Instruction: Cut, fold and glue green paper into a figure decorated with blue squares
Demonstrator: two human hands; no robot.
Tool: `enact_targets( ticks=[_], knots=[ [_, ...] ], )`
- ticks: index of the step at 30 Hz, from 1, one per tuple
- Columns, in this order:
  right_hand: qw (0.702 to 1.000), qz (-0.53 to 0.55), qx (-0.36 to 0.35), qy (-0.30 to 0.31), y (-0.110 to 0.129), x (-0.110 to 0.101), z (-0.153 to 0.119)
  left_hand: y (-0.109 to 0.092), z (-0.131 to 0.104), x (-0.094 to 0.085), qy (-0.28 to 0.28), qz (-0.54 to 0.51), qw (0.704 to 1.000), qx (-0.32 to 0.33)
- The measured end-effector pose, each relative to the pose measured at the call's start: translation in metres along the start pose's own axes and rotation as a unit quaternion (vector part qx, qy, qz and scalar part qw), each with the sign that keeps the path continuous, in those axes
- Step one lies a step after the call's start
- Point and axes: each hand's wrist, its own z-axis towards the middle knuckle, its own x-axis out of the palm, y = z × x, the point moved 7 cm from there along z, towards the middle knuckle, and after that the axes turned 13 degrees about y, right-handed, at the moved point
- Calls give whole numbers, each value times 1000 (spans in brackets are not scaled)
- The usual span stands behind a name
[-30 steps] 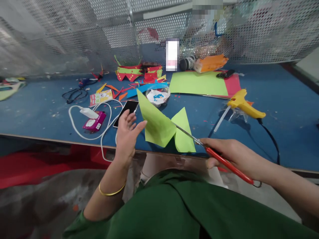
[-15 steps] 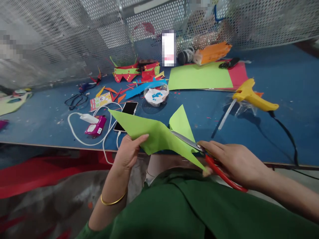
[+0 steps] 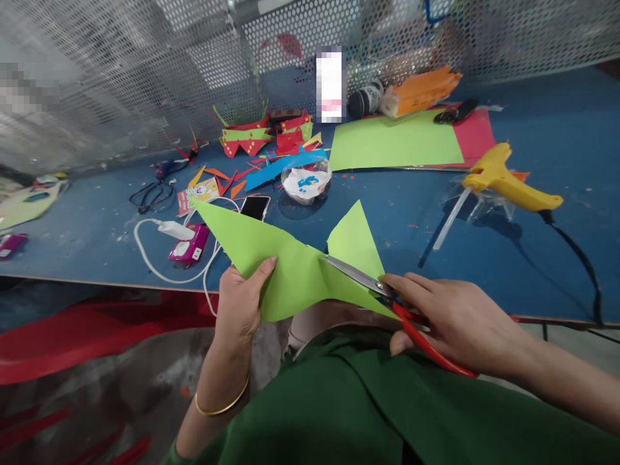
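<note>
My left hand (image 3: 241,298) pinches a lime green sheet (image 3: 290,265) between thumb and fingers, over the table's front edge. In my right hand (image 3: 450,320) are red-handled scissors (image 3: 356,274), their blades pointing left into the sheet. A cut runs through the paper behind the blades, and a pointed green flap (image 3: 357,237) stands up on the far side. The lower part of the sheet tapers toward the scissors' handles. The fingers inside the handles are partly hidden.
On the blue table (image 3: 387,213) lie a yellow glue gun (image 3: 513,181), a bowl (image 3: 306,183), a phone (image 3: 256,207), a purple adapter with white cable (image 3: 190,245), paper scraps, red-green cutouts (image 3: 246,141) and green card (image 3: 397,142). A mesh panel rises behind.
The green sheet and my left hand have shifted slightly left. The scissor blades have moved slightly left along the paper, and the lower strip has changed its bend. The view has shifted a little.
</note>
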Motion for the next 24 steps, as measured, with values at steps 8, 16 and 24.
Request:
enact_targets(
  ticks=[8,16,24],
  knots=[
    [999,-11,-6,-32,3,-5,3,10,1,4,60,-17,995,-78],
    [999,-1,-21,-25,-1,1,0,9,8,0,77,-15,994,-72],
    [998,54,-14,-3,2,-3,1,8,11,-1,81,-18,995,-63]
  ],
)
